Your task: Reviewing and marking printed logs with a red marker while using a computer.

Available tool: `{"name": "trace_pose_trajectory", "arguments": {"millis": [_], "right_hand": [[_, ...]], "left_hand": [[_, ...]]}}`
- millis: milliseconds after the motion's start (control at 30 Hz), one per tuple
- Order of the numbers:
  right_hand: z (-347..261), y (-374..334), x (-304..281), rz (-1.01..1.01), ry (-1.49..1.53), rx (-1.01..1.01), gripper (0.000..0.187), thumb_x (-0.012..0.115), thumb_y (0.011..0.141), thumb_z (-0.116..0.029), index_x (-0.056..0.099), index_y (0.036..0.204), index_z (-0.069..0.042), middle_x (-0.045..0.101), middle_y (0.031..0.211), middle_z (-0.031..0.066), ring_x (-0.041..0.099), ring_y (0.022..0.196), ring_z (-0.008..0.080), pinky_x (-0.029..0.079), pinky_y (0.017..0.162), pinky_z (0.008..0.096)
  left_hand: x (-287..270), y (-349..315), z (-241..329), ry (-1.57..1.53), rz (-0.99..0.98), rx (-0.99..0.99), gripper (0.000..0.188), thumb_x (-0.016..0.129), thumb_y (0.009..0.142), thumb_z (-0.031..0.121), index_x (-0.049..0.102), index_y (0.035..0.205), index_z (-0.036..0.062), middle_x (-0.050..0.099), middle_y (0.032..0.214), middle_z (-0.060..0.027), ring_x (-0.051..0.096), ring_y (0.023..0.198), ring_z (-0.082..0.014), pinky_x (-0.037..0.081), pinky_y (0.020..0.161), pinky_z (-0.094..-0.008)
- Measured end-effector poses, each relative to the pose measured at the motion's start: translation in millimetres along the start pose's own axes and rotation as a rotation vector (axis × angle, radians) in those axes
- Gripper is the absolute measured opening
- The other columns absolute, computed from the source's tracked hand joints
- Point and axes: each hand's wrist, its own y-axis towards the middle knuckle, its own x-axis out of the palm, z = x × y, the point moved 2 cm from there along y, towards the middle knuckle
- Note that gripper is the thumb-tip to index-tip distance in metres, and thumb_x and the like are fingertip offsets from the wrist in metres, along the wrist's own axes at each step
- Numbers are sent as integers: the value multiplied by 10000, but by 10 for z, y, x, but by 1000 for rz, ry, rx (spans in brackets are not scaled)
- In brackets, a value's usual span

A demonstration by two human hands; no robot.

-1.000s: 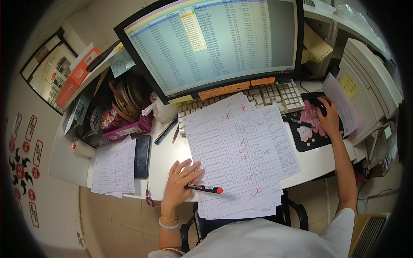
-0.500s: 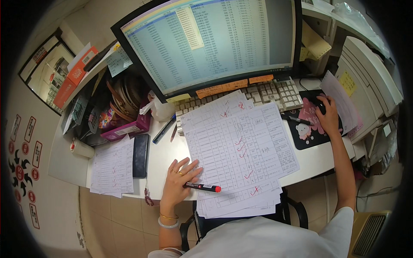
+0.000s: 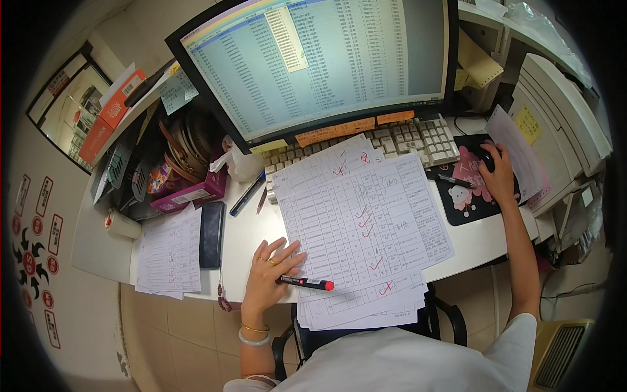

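A black marker with a red cap (image 3: 307, 283) sticks out to the right from my left hand (image 3: 266, 281), tucked by the thumb. That hand's fingers reach onto the left edge of a stack of printed sheets (image 3: 346, 242) with red ticks, which overhangs the desk's front edge. At the right, my right hand (image 3: 500, 175) rests over a dark computer mouse (image 3: 486, 161) on a black and pink mouse pad (image 3: 460, 210). A dark pen (image 3: 456, 181) lies across the pad's left side. Beyond the sheets, a monitor (image 3: 320, 65) shows rows of a table.
A pale keyboard (image 3: 428, 145) sits partly under the sheets. To the left are a blue pen (image 3: 247, 195), a dark flat case (image 3: 211, 235), more marked sheets (image 3: 168, 255) and a purple box (image 3: 192, 196). A white printer-like machine (image 3: 555, 124) stands at the right.
The view has shifted very slightly. My left hand keeps the marker at the sheets' edge, and my right hand stays on the mouse.
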Motion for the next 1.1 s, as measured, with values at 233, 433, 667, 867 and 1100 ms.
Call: {"name": "trace_pose_trajectory", "arguments": {"millis": [233, 433, 667, 867, 1100], "right_hand": [[-5, 1, -4, 5, 2, -1, 398, 647, 793, -135, 595, 1188, -145, 506, 1244, 181, 533, 1129, 384, 443, 962, 423], [16, 0, 5, 4, 5, -4, 401, 648, 797, -133, 593, 1195, -147, 506, 1245, 183, 533, 1128, 384, 442, 963, 423], [0, -2, -6, 4, 0, 0, 406, 650, 800, -133, 591, 1202, -148, 509, 1247, 184, 537, 1125, 384, 443, 960, 421], [15, -7, -3, 5, -3, -7, 413, 651, 794, -131, 588, 1202, -146, 510, 1243, 184, 539, 1121, 385, 446, 955, 422], [-7, -5, -9, 1, 13, 1, 431, 647, 790, -135, 580, 1216, -143, 508, 1245, 183, 538, 1120, 384, 445, 956, 421]], "left_hand": [[1, 0, 1, -6, -6, 0, 513, 645, 735, -1, 669, 1200, 215, 569, 1352, 26, 461, 1285, -266, 241, 1134, -496], [-2, 0, 3, 2, -5, 6, 515, 643, 735, -2, 666, 1203, 212, 568, 1353, 27, 460, 1284, -266, 241, 1134, -495], [3, -3, -6, 13, -9, 2, 532, 637, 728, -17, 664, 1206, 214, 563, 1357, 34, 460, 1284, -261, 243, 1134, -492], [-3, 2, 7, 7, -2, 0, 510, 638, 743, -7, 668, 1201, 216, 568, 1352, 33, 461, 1283, -257, 244, 1133, -490], [-5, 5, 3, 1, -9, -2, 521, 635, 734, -12, 669, 1199, 218, 572, 1348, 30, 462, 1284, -256, 244, 1131, -487]]}}
